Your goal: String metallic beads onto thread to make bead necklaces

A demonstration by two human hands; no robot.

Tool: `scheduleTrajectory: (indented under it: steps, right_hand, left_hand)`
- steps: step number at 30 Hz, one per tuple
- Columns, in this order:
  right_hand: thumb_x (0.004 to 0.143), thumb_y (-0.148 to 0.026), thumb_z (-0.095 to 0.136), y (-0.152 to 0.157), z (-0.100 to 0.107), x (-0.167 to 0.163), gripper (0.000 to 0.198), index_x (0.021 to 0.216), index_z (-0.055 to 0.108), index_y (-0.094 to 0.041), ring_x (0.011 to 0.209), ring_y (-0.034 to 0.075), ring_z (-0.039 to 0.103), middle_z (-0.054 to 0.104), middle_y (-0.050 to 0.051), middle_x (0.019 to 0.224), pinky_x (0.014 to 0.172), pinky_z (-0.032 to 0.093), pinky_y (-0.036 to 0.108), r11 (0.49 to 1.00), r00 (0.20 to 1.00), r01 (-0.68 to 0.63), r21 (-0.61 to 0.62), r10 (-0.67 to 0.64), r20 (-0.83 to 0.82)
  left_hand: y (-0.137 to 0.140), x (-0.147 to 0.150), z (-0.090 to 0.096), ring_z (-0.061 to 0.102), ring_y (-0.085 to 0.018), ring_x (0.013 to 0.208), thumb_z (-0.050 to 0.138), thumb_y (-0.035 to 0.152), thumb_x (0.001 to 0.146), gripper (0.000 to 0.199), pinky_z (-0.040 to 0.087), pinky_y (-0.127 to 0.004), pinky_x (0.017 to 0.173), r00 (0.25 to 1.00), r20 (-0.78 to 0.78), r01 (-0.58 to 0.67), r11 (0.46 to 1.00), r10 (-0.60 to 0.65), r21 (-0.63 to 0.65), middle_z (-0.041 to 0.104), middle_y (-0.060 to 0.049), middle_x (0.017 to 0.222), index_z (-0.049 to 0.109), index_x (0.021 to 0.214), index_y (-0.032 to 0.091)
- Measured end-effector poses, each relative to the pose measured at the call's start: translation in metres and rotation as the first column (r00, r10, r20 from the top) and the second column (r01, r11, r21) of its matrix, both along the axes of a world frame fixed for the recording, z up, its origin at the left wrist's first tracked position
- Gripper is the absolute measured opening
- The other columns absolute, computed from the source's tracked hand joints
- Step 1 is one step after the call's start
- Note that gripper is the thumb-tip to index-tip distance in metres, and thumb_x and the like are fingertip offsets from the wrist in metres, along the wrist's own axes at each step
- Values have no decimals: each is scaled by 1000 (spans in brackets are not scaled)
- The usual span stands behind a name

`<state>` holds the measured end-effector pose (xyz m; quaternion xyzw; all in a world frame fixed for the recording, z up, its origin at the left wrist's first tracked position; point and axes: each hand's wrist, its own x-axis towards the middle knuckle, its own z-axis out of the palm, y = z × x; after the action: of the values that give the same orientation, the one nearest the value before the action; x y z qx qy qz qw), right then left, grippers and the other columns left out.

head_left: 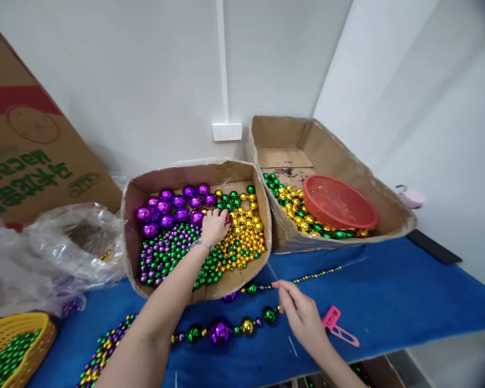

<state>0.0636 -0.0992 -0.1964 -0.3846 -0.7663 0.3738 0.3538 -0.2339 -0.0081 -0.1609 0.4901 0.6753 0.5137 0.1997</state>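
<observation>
My left hand [215, 226] is inside a cardboard box [198, 293], over the middle of its loose beads. Its fingers are bent downward and close together, and whatever they hold is hidden. Around it lie large purple beads [179, 201], small green and purple beads [165, 253] and gold beads [246, 226]. In front of the box, my right hand [301, 312] pinches the string of a bead garland between thumb and fingers. The strung beads [219, 331], large and small in purple, green and gold, run leftward across the blue cloth [258, 353] and pass under my left forearm.
A second box [347, 161] on the right holds green and gold beads and a red basin [339, 202]. A pink clip-like tool [339, 326] lies right of my right hand. On the left are plastic bags [81, 242], a yellow basket [44, 334] and a tall carton [36, 134].
</observation>
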Motion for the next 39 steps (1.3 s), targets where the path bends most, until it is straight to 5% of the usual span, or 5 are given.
scheduleTrajectory:
  steps: [6, 11, 14, 34, 39]
  right_hand:
    - [98, -22, 39, -12, -12, -11, 21, 103, 60, -20, 83, 15, 68, 70, 5, 93, 74, 51, 22, 977, 997, -79, 196, 72, 42]
    - [97, -17, 39, -17, -21, -16, 20, 107, 57, -19, 80, 15, 69, 71, 5, 92, 72, 52, 24, 953, 987, -151, 264, 130, 97]
    - [97, -16, 39, -20, -22, -17, 20, 108, 56, -19, 81, 16, 69, 71, 5, 92, 74, 53, 25, 943, 983, -170, 286, 144, 112]
    - [97, -15, 37, -23, -22, -18, 23, 104, 58, -20, 80, 17, 70, 72, 5, 93, 75, 55, 26, 928, 980, -159, 336, 108, 164]
    - [97, -16, 37, -23, -25, -16, 23, 105, 58, -20, 83, 16, 70, 72, 4, 95, 75, 55, 25, 939, 974, -202, 278, 162, 161]
  left_hand:
    - [-57, 29, -2, 62, -25, 98, 51, 49, 85, 39, 54, -44, 82, 908, 417, 58, 998, -47, -14, 63, -12, 108, 57, 107, 17]
    - [-107, 55, 1, 66, -21, 92, 63, 32, 82, 22, 57, -33, 78, 258, 966, -40, 999, 5, 5, 67, -9, 103, 60, 97, 15]
    - [-118, 63, 5, 67, -22, 92, 61, 27, 84, 18, 59, -33, 75, 149, 988, -85, 996, 32, -19, 68, -10, 102, 62, 95, 13]
    - [-150, 93, -10, 59, -16, 97, 78, 25, 70, 48, 52, -28, 83, 559, 822, 4, 992, -106, 125, 61, -5, 111, 60, 115, 24]
    - [-157, 98, -18, 58, -20, 100, 73, 28, 75, 40, 53, -34, 83, 466, 875, 84, 991, -134, 107, 58, -6, 114, 59, 112, 23]
